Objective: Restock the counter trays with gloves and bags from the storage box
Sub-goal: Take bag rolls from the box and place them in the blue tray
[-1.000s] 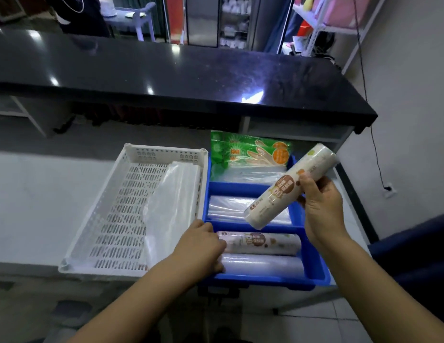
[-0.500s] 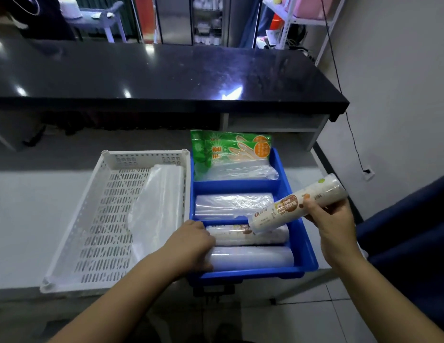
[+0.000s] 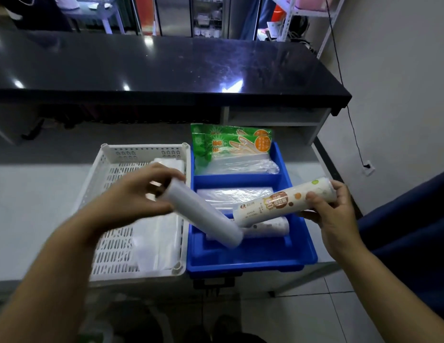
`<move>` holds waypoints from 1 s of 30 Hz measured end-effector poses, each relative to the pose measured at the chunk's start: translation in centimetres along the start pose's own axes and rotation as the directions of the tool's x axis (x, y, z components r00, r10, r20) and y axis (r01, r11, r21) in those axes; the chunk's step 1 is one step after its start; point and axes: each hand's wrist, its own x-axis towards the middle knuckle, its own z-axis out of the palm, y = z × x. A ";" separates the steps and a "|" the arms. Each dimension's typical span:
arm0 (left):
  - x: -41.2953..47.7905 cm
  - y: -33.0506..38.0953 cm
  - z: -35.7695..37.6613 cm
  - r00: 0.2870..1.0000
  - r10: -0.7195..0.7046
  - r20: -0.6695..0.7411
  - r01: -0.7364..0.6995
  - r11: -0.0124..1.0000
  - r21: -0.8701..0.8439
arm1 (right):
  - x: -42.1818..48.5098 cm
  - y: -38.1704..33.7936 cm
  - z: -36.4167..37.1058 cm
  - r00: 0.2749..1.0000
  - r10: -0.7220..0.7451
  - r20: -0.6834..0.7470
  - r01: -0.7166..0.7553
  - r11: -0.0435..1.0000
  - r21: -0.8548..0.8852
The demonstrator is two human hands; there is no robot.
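1. The left hand [image 3: 139, 191] is closed around one end of a plain translucent white bag roll [image 3: 203, 214], held tilted with its far end dipping over the front compartment of the blue plastic divided tray [image 3: 250, 258]; the hand and roll are motion-blurred.
2. The right hand [image 3: 332, 211] grips a white printed bag roll with a brown and orange label [image 3: 283, 201], slanted above the right side of the blue tray.
3. In the blue tray's front compartment lies another printed white roll [image 3: 265, 227], partly hidden behind the two held rolls.
4. The middle compartment holds a flat stack of clear plastic bags [image 3: 235, 194].
5. The far compartment holds green-headed packs of disposable gloves [image 3: 231, 147], leaning over the tray's back rim.
6. Just left of the blue tray, touching it, sits a white perforated plastic basket [image 3: 112, 243] with clear plastic sheets [image 3: 156, 243] lying along its right side.
7. Both containers rest on a pale grey worktop [image 3: 37, 199].
8. Beyond rises a glossy black upper counter [image 3: 166, 68], with white walls at right and metal shelving [image 3: 302, 13] behind.
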 end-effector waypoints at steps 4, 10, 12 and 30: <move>-2.8 -2.6 -4.6 0.971 -0.130 -0.202 0.097 0.981 -0.169 | -0.8 1.1 0.5 0.993 0.074 0.094 -0.078 0.996 0.038; -3.6 -3.9 -4.9 0.919 -0.191 -0.346 0.137 0.975 -0.177 | -1.8 3.1 1.2 0.935 0.180 0.304 -0.061 0.931 -0.361; -3.3 -3.4 -4.1 0.912 -0.188 -0.364 0.130 0.975 -0.179 | -1.4 2.8 0.8 0.917 0.127 0.379 0.154 0.762 -0.629; 0.6 0.4 5.8 0.945 -0.205 -0.253 0.129 0.949 -0.287 | 1.3 0.6 0.9 0.787 -0.275 0.553 0.600 0.129 -0.790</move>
